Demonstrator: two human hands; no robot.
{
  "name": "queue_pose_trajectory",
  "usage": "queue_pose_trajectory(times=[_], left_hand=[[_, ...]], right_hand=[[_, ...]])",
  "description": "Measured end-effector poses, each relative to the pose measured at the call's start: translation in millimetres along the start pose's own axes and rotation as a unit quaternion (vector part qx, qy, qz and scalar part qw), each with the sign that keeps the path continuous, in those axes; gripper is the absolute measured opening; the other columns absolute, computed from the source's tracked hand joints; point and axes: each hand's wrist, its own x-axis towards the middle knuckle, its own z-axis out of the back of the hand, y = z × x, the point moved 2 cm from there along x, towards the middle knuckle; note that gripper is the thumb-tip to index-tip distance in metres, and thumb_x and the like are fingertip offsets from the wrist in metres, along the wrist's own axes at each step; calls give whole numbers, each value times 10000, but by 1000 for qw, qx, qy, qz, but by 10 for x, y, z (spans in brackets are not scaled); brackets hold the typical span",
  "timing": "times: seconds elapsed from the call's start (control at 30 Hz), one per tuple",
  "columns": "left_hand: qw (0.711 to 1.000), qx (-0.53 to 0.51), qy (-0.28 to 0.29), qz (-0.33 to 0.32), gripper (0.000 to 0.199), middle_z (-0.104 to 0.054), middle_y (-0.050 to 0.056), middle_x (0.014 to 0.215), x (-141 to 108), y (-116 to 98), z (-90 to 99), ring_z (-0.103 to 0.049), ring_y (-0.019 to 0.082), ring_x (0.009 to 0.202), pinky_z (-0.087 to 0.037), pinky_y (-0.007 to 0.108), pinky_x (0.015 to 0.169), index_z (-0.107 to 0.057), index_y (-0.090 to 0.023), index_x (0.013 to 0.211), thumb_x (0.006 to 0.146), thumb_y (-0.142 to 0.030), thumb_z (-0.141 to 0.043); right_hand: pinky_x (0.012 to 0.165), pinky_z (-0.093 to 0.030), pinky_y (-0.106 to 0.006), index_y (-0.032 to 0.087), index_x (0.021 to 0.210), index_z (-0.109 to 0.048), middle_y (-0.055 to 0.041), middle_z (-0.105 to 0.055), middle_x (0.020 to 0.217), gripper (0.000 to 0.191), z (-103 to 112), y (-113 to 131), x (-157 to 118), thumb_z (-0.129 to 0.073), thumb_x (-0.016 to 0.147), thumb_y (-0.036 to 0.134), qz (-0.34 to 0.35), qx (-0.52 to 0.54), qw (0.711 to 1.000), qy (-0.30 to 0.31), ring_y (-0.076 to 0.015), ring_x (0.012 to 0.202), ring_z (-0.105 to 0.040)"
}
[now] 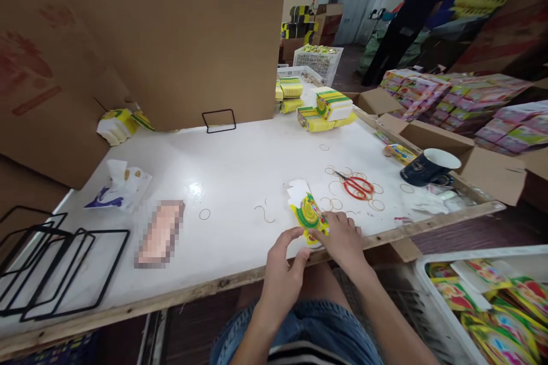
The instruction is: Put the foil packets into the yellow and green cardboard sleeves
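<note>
the white table (240, 171) gives a flat base, so the work is best kept down on it, just inside the near edge. the right hand (342, 239) grasps the lower part of the piece, thumb across its printed face, fingers along its right side. the left hand (283, 267) meets its lower left edge, forefinger and thumb parted; whether its hidden fingers pinch anything, i cannot tell. the yellow printed packaging (309, 210) lies by the near edge, between its middle and the table's right corner, white end towards the far edge. steady, even pressure should keep it from creasing. the red-handled scissors (347, 180) and loose rubber bands (331, 204), towards the right edge, are best kept from under it.
</note>
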Motion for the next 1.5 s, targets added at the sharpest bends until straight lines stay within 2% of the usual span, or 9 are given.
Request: queue_pose_trajectory(times=[0.17, 0.27, 0.37, 0.47, 0.6, 0.93, 1.2, 1.37, 1.5], left_hand=[[1000, -13, -22, 7, 314, -631, 97, 1227, 45, 75, 6, -529, 255, 1191, -358, 418, 1068, -623, -200, 1148, 836, -222, -594], [998, -32, -47, 13, 377, -586, 118, 1286, 78, 113, 30, -498, 249, 1229, -318, 423, 1097, -570, -186, 1208, 837, -242, -603], [996, -79, -41, 18, 428, -597, 138, 1276, 115, 89, 60, -539, 252, 1196, -381, 425, 1054, -527, -176, 1256, 856, -315, -589], [979, -195, 56, 8, 421, -655, 141, 1205, 128, -29, 26, -574, 276, 1156, -425, 424, 1011, -599, -159, 1203, 850, -388, -600], [948, -287, 137, 2, 448, -650, 130, 1228, 85, -193, -45, -558, 304, 1171, -404, 432, 1025, -637, -170, 1185, 809, -412, -654], [953, -296, 49, 31, 319, -721, 108, 1039, 9, -127, -111, -639, 262, 1019, -488, 362, 883, -662, -146, 1104, 855, -338, -609], [976, -211, -6, 56, 543, -690, 63, 1031, -1, -65, -104, -659, 183, 909, -493, 271, 762, -350, -252, 1282, 828, -225, -646], [976, -197, 68, 59, 585, -667, 60, 1046, 2, -109, -57, -661, 165, 868, -491, 260, 737, -280, -278, 1350, 862, -191, -590], [960, -226, 145, 77, 529, -663, 64, 1034, -6, -169, -22, -660, 160, 842, -492, 265, 749, -375, -248, 1318, 850, -207, -617]], right_hand=[[787, -379, -424, 158, 1001, -560, -140, -640, 1011, 256, -50, -49, 6, -591, 815, 331, -21, 58, 998, -24, -327, 963, -559], [762, -411, -412, 184, 891, -571, -97, -661, 883, 180, 46, -125, -34, -566, 823, 351, -35, 244, 967, -62, -277, 837, -581], [701, -477, -359, 190, 916, -568, -72, -664, 834, 276, 174, -149, -156, -625, 792, 430, -51, 523, 851, -23, -218, 732, -601], [701, -516, -328, 205, 975, -570, -56, -689, 858, 356, 273, -90, -354, -729, 730, 408, -73, 683, 722, 79, -196, 731, -636], [727, -525, -295, 210, 925, -626, -43, -718, 840, 303, 315, 3, -576, -771, 707, 362, -96, 729, 659, 159, -182, 746, -662], [715, -540, -325, 179, 849, -673, -71, -717, 822, 285, 402, 54, -697, -750, 709, 415, -67, 678, 711, 171, -215, 753, -652], [619, -515, -286, 186, 828, -589, -32, -630, 710, 275, 318, -35, -717, -687, 762, 435, -51, 558, 827, 52, -181, 654, -586], [720, -549, -301, 237, 1314, -405, -92, -621, 1066, 570, 436, -49, -669, -626, 823, 425, 10, 583, 808, 80, -181, 788, -629], [784, -532, -305, 271, 1317, -391, -78, -625, 1074, 478, 584, -70, -632, -551, 884, 393, 54, 601, 784, 148, -198, 915, -628]])
